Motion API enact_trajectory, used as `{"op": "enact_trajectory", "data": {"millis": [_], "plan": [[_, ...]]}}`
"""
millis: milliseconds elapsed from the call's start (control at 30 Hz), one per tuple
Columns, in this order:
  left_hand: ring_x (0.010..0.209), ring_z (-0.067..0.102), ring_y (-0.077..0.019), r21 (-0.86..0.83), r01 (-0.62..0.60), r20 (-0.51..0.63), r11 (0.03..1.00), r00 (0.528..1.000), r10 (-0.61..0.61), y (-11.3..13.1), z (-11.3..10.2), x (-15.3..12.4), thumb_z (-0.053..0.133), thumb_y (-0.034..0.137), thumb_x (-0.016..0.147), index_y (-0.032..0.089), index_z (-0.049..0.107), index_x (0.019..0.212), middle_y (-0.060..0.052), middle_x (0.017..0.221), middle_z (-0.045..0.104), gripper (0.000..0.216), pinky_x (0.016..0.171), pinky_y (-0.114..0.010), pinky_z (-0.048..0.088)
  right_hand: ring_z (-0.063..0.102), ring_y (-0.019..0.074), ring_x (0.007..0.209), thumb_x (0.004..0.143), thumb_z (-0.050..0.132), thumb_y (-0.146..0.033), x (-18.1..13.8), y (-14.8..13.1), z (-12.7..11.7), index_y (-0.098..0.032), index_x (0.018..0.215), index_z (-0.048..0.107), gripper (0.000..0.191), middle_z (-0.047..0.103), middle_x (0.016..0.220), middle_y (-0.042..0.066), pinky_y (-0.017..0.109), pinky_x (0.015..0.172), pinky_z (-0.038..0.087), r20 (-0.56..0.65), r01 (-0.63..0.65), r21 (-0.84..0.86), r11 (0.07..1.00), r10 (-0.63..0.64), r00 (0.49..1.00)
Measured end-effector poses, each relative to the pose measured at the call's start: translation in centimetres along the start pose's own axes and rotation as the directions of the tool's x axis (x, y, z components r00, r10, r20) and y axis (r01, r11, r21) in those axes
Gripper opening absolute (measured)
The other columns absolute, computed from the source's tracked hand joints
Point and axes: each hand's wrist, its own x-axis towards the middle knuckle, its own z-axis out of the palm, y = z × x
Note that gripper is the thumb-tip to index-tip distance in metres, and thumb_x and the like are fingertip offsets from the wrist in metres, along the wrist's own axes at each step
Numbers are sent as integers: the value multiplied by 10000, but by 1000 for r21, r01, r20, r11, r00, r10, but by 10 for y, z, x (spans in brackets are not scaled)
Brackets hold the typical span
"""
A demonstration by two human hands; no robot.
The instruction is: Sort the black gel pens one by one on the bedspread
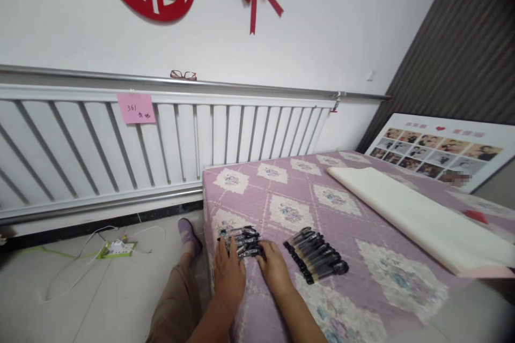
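A small pile of pens (246, 237) with clear barrels and dark ends lies near the left edge of the bed. My left hand (229, 269) rests at the pile's near left side, fingers stretched forward and touching the pens. On the right side of the same pile is my right hand (276, 267), its thumb and forefinger apart at the pen ends. Neither hand lifts a pen off the cover. Further right, several black-capped pens (316, 256) lie side by side in a slanting row, apart from both hands.
The bed (257, 201) has a purple patterned cover. A long pale board (402, 214) lies across its right part, before a photo panel (438, 144). A white radiator (225, 136) runs behind. Glasses (183, 75) sit on the pipe. A power strip (117, 248) with cables lies on the floor.
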Motion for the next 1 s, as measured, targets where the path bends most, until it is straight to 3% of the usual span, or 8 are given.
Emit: {"op": "enact_trajectory", "data": {"millis": [600,833,1000], "plan": [[1357,273,-318,135,-11,121,991,993,-6,-1,1,18,407,165,888,204,367,1402,-144,1487,305,517,1040,-565,293,590,218,935,729,507,-63,6,6,6,-174,975,621,293,640,952,90,331,865,474,-91,-21,38,999,24,996],[1372,238,-309,132,15,75,991,997,-25,1,-4,15,431,167,874,202,299,1433,-147,1504,262,576,1064,-546,256,606,219,939,831,483,-187,-19,0,-8,-177,980,623,205,647,957,94,348,863,480,-170,-49,59,997,59,984],[1370,240,-312,144,-23,63,989,998,14,5,-10,13,450,163,858,206,338,1417,-138,1502,270,571,1065,-563,242,623,207,905,852,484,-222,-52,-5,-20,-201,935,644,182,669,931,77,324,833,490,-149,-41,108,993,57,987]]}}
